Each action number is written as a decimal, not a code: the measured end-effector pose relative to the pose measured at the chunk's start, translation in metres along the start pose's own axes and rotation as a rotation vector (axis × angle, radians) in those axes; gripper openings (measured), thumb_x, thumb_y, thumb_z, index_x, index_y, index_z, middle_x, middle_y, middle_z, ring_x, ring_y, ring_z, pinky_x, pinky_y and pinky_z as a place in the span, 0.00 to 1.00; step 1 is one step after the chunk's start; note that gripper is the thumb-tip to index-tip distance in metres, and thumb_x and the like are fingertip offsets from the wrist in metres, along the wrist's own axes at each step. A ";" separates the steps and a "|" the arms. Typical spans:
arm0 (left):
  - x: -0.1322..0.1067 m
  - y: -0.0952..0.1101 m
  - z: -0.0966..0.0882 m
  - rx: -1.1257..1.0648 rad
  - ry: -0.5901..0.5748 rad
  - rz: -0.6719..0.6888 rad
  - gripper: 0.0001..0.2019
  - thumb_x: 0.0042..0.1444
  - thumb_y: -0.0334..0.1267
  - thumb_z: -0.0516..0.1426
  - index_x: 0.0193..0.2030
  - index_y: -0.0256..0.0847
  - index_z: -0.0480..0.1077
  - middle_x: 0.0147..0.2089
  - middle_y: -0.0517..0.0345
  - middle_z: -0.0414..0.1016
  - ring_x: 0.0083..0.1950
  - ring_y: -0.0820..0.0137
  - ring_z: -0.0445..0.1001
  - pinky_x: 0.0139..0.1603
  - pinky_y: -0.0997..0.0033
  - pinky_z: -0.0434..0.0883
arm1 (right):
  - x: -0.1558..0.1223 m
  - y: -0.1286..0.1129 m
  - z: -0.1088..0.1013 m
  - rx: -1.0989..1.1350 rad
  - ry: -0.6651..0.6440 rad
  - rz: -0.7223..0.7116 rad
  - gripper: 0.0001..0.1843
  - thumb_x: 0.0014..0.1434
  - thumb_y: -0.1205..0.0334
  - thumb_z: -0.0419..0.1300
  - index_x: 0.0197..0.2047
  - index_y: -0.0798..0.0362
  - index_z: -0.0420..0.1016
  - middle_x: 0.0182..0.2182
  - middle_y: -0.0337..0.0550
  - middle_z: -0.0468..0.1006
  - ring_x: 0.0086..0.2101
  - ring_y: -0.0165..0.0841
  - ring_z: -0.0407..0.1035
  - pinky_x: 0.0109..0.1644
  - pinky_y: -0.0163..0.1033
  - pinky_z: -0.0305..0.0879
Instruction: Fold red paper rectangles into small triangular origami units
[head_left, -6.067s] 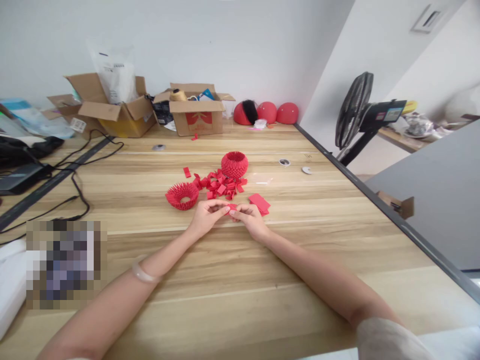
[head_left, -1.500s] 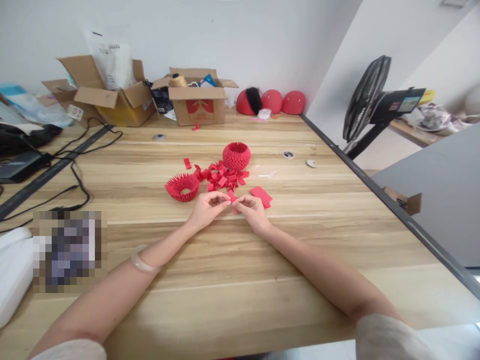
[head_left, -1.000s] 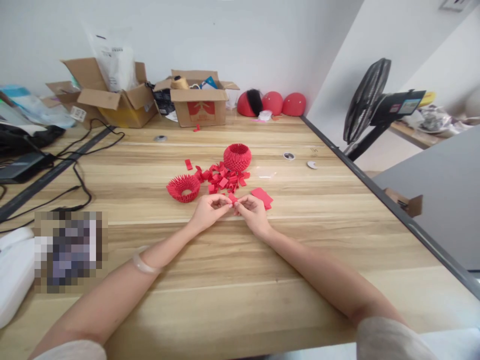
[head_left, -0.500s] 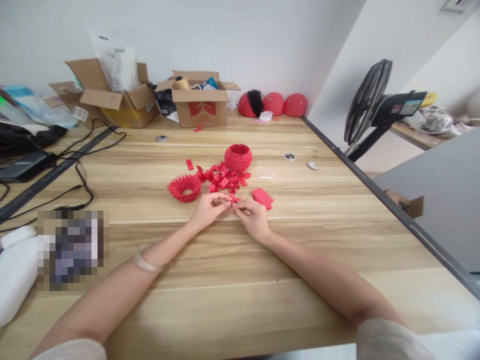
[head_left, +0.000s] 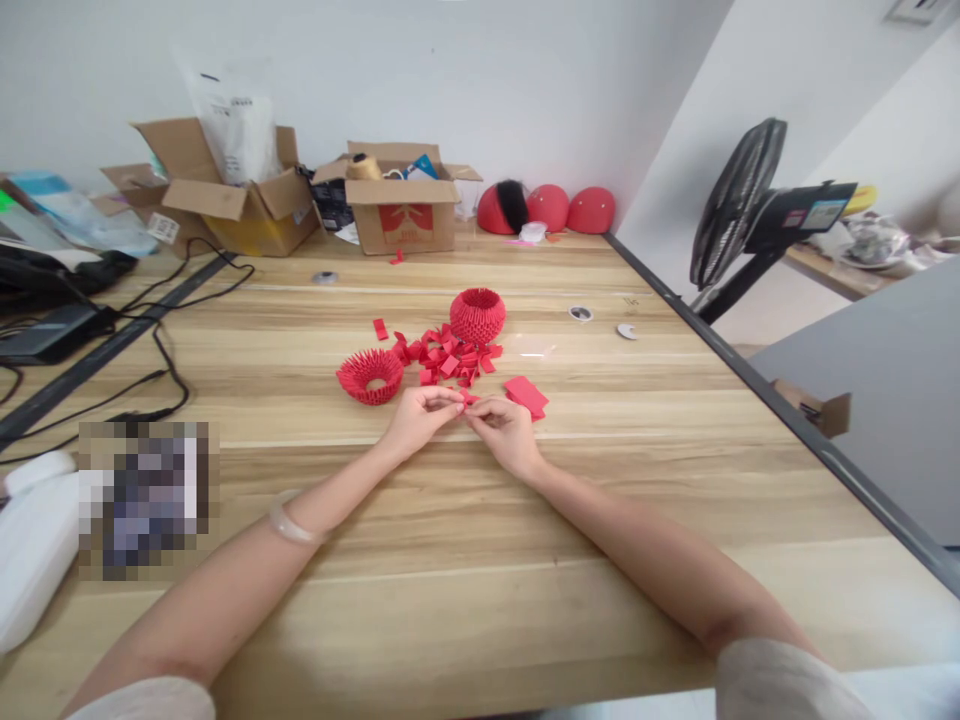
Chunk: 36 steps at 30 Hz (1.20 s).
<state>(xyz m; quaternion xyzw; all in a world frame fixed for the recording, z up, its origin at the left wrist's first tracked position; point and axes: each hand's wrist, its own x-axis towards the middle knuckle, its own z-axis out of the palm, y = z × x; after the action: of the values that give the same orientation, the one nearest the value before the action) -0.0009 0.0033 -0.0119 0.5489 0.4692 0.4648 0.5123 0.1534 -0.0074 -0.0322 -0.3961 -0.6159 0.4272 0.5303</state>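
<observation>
Between the fingertips of my left hand (head_left: 421, 418) and my right hand (head_left: 508, 434) is a small red paper piece (head_left: 469, 398). Both hands pinch it low over the table, and the fingers hide part of it. Just beyond lies a heap of folded red paper pieces (head_left: 450, 352). To the left of the heap sits an open red bowl of interlocked folded paper (head_left: 370, 377). A rounder red folded-paper vase (head_left: 478, 316) stands behind the heap. Beside my right hand rests a small stack of flat red paper slips (head_left: 526, 396).
Cardboard boxes (head_left: 405, 215) and red domed objects (head_left: 547, 208) line the wall at the back. Black cables (head_left: 169, 370) and a white bottle (head_left: 37, 540) are on the left. A black fan (head_left: 739, 205) stands past the table's right edge.
Hardly anything differs. Both hands stay in the same place, pinching the red paper piece, and the view has shifted very slightly.
</observation>
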 end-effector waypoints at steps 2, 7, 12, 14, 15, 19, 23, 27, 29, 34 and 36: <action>0.001 -0.001 0.000 0.001 0.025 0.018 0.13 0.40 0.40 0.66 0.32 0.35 0.75 0.33 0.51 0.80 0.34 0.67 0.77 0.41 0.67 0.73 | 0.001 -0.001 0.000 0.117 0.011 0.089 0.08 0.47 0.57 0.64 0.27 0.53 0.73 0.28 0.44 0.77 0.30 0.33 0.72 0.36 0.38 0.69; 0.001 -0.001 -0.001 -0.014 0.051 0.040 0.14 0.39 0.41 0.66 0.31 0.34 0.75 0.33 0.50 0.80 0.34 0.66 0.77 0.40 0.67 0.73 | 0.003 -0.006 0.000 0.130 0.022 0.188 0.15 0.50 0.49 0.60 0.29 0.54 0.71 0.22 0.39 0.75 0.24 0.29 0.69 0.32 0.36 0.67; -0.001 -0.002 0.000 -0.023 0.024 0.044 0.14 0.39 0.40 0.66 0.32 0.34 0.75 0.33 0.50 0.80 0.34 0.66 0.77 0.40 0.67 0.73 | 0.003 0.000 0.001 0.107 -0.056 0.208 0.15 0.48 0.50 0.62 0.26 0.54 0.70 0.21 0.39 0.73 0.23 0.29 0.67 0.30 0.35 0.65; -0.001 -0.002 0.001 -0.021 0.021 0.043 0.13 0.40 0.40 0.66 0.32 0.34 0.75 0.33 0.51 0.80 0.34 0.67 0.77 0.40 0.67 0.73 | 0.004 0.004 0.001 0.110 -0.066 0.212 0.14 0.48 0.52 0.62 0.27 0.54 0.69 0.20 0.38 0.72 0.23 0.28 0.66 0.30 0.35 0.64; -0.001 -0.003 0.001 -0.019 0.022 0.044 0.13 0.40 0.39 0.66 0.32 0.34 0.74 0.33 0.51 0.80 0.34 0.67 0.77 0.40 0.68 0.73 | 0.004 0.005 0.001 0.109 -0.070 0.212 0.13 0.48 0.52 0.62 0.27 0.54 0.69 0.20 0.38 0.71 0.22 0.28 0.66 0.29 0.35 0.63; -0.001 -0.001 0.001 -0.012 0.027 0.055 0.12 0.41 0.38 0.65 0.31 0.34 0.73 0.31 0.53 0.79 0.33 0.69 0.77 0.37 0.71 0.72 | 0.004 0.005 0.001 0.113 -0.074 0.221 0.13 0.47 0.53 0.62 0.27 0.55 0.69 0.20 0.38 0.71 0.22 0.28 0.65 0.28 0.35 0.63; -0.001 0.002 0.001 0.012 0.036 0.065 0.11 0.41 0.38 0.64 0.30 0.34 0.72 0.30 0.54 0.79 0.32 0.70 0.76 0.36 0.72 0.71 | 0.004 0.001 0.001 0.156 0.009 0.211 0.14 0.48 0.52 0.61 0.30 0.54 0.71 0.26 0.40 0.75 0.25 0.29 0.68 0.31 0.36 0.65; -0.002 0.002 0.001 0.077 -0.026 0.080 0.09 0.43 0.37 0.63 0.30 0.34 0.72 0.30 0.53 0.79 0.31 0.70 0.76 0.35 0.73 0.71 | 0.006 -0.001 0.001 0.171 0.111 0.197 0.16 0.50 0.50 0.59 0.36 0.54 0.72 0.30 0.42 0.77 0.26 0.29 0.69 0.31 0.35 0.66; -0.002 0.000 0.001 0.113 -0.101 0.083 0.08 0.45 0.36 0.62 0.31 0.34 0.73 0.30 0.54 0.78 0.30 0.71 0.75 0.33 0.75 0.70 | 0.006 -0.001 0.001 0.165 0.096 0.196 0.17 0.49 0.51 0.61 0.37 0.55 0.73 0.30 0.43 0.77 0.28 0.29 0.70 0.33 0.35 0.67; -0.003 -0.004 0.000 0.166 -0.195 0.110 0.07 0.47 0.35 0.60 0.32 0.33 0.73 0.31 0.53 0.78 0.31 0.72 0.75 0.32 0.76 0.69 | 0.005 0.001 0.001 0.216 0.072 0.182 0.12 0.46 0.54 0.64 0.30 0.55 0.73 0.25 0.40 0.77 0.26 0.30 0.70 0.33 0.36 0.68; -0.004 -0.004 0.001 0.185 -0.178 0.122 0.07 0.48 0.35 0.60 0.32 0.33 0.72 0.31 0.53 0.78 0.31 0.72 0.75 0.32 0.76 0.69 | 0.006 0.001 0.001 0.231 0.085 0.186 0.11 0.46 0.55 0.64 0.29 0.54 0.74 0.23 0.39 0.77 0.25 0.29 0.70 0.32 0.36 0.68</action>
<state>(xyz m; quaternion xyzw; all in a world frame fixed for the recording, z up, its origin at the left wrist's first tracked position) -0.0008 -0.0001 -0.0158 0.6605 0.4283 0.3993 0.4700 0.1522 -0.0016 -0.0317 -0.4055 -0.5004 0.5252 0.5562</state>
